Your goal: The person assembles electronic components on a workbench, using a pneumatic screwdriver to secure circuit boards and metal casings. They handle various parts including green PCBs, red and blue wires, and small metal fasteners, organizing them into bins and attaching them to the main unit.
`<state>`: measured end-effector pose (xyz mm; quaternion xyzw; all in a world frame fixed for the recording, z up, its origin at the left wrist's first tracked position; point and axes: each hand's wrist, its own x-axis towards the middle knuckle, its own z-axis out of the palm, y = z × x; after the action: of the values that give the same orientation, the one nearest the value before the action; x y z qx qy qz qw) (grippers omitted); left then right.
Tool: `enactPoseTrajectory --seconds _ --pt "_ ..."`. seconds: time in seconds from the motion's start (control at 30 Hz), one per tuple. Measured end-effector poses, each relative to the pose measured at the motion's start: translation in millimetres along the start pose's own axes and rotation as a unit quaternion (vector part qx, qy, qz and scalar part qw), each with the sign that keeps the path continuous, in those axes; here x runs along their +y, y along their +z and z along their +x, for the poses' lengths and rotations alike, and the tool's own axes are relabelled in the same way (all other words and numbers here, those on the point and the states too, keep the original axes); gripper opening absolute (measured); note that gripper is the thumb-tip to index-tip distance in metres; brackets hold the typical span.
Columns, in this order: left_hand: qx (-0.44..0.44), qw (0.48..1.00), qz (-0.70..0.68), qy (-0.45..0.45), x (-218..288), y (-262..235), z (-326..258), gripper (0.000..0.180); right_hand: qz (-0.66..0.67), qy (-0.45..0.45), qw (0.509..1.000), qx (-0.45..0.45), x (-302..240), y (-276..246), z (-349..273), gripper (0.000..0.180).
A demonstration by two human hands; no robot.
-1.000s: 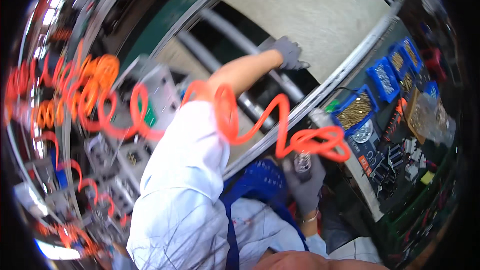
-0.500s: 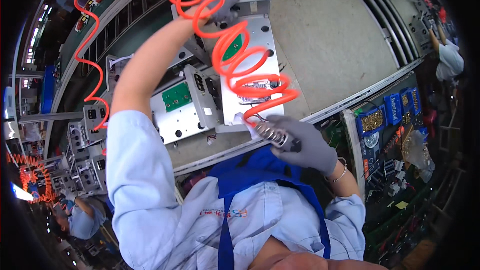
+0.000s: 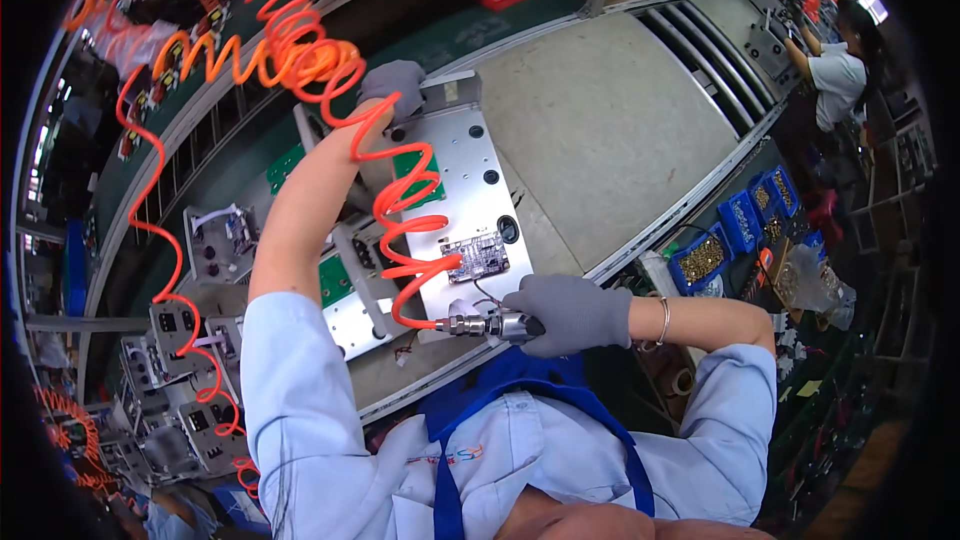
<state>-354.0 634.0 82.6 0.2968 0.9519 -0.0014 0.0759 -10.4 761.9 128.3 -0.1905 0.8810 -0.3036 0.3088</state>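
My left hand [image 3: 393, 86], in a grey glove, reaches far out and grips the far edge of a silver metal chassis plate [image 3: 466, 202] lying on the workbench. A small purple circuit board [image 3: 476, 257] sits on the plate's near part, and green boards [image 3: 336, 279] lie on its left side. My right hand [image 3: 570, 314], also gloved, is shut on a metal pneumatic screwdriver [image 3: 492, 325] held just in front of the plate's near edge. An orange coiled air hose [image 3: 398, 215] runs from the tool up across my left arm.
A grey mat [image 3: 610, 130] covers the bench to the right of the plate. Blue bins of brass screws [image 3: 703, 259] stand at the right. Grey metal units [image 3: 215, 240] line the conveyor at the left. Another person [image 3: 835, 65] works at the far right.
The view has steadied on the bench. My left hand has settled on the plate's far edge, and my right hand has brought the screwdriver lower, near the plate's front edge.
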Motion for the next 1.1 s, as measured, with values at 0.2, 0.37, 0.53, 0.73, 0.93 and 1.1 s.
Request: enactPoseTrajectory --seconds 0.2,0.37,0.53,0.73,0.93,1.1 --pt "0.069 0.997 -0.028 0.006 59.4 -40.3 50.6 0.033 0.075 -0.023 0.994 0.082 57.7 -62.8 -80.7 0.045" --pt "0.111 0.992 -0.057 0.014 157.8 -90.1 106.0 0.037 0.084 0.042 0.973 0.212 109.8 -96.8 -138.0 0.04" --pt "0.162 0.976 -0.124 0.071 194.7 -61.0 157.7 0.029 0.098 0.034 0.941 0.322 154.5 -79.3 -126.4 0.043" --pt "0.16 0.982 -0.061 0.081 221.5 -17.6 201.0 0.024 0.298 0.2 0.869 0.339 203.4 -73.1 -115.8 0.04" --pt "-0.029 0.983 -0.092 0.158 101.0 36.1 58.6 0.036 0.035 0.027 0.917 0.396 162.3 -64.7 -117.6 0.043" --pt "-0.066 0.959 -0.245 0.126 -6.9 23.8 -193.6 0.036 0.377 -0.009 0.872 0.312 46.5 -81.8 -83.6 0.034"
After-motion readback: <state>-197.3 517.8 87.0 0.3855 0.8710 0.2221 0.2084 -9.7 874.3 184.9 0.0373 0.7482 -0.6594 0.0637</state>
